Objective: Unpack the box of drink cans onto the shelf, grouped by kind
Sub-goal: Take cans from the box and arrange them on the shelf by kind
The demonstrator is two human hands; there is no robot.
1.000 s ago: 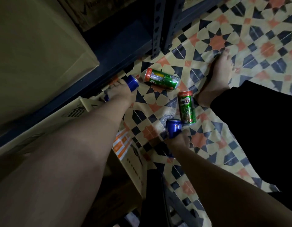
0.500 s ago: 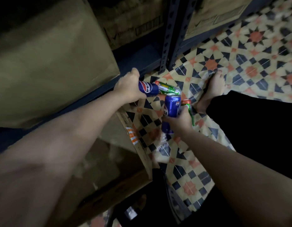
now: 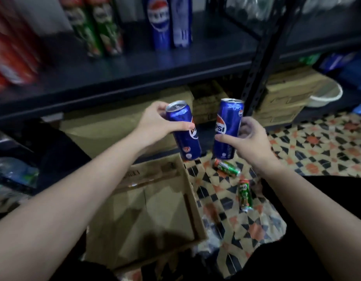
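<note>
My left hand (image 3: 155, 122) grips a blue Pepsi can (image 3: 184, 132), tilted, below the shelf edge. Beside it my right hand (image 3: 250, 138) grips a second blue Pepsi can (image 3: 227, 128), nearly upright. Both cans hang in the air above the floor, close together but apart. On the dark shelf board (image 3: 155, 65) stand two blue Pepsi cans (image 3: 167, 23), green cans (image 3: 96, 27) to their left and red cans (image 3: 9, 51) at the far left. Two green Milo cans (image 3: 227, 168) (image 3: 245, 194) lie on the patterned floor. The cardboard box (image 3: 187, 191) sits open below my left arm.
A perforated black shelf post (image 3: 260, 57) rises right of my right hand. Closed cartons (image 3: 285, 98) and a white bowl (image 3: 325, 94) fill the lower shelf level. My black-clad knee (image 3: 309, 191) is at the right. Plastic-wrapped goods (image 3: 11, 173) lie at the left.
Both hands have lifted their Pepsi cans from the floor up toward the shelf. The view has swung upward, so the shelf with its rows of cans has come into sight.
</note>
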